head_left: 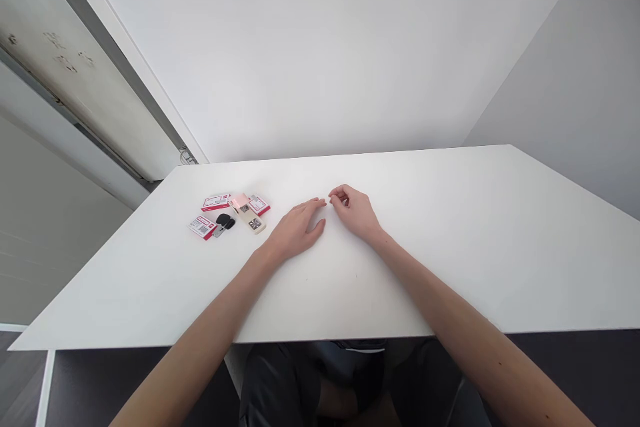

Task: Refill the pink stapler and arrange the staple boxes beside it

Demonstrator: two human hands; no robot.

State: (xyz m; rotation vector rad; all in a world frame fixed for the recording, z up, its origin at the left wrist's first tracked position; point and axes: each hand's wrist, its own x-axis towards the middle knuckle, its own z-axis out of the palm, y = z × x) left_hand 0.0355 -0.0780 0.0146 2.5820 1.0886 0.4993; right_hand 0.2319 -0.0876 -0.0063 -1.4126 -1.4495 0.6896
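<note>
Resting on the white table (450,234), my left hand (297,230) has its fingers stretched out and the thumb apart, with nothing in it. Close to its fingertips is my right hand (355,210), its fingers curled in toward the thumb in a pinch. Whatever lies between those fingertips, if anything, is too small to make out. Left of my left hand lies a beige and pink case with printed square codes (253,219). Black key fobs with keys (225,221) are beside it.
Around the case and keys lie three red-and-white packets: one at the back left (216,202), one at the front left (202,227) and one behind the case (259,204). A white wall (310,54) rises behind the table's far edge. My legs are under the front edge.
</note>
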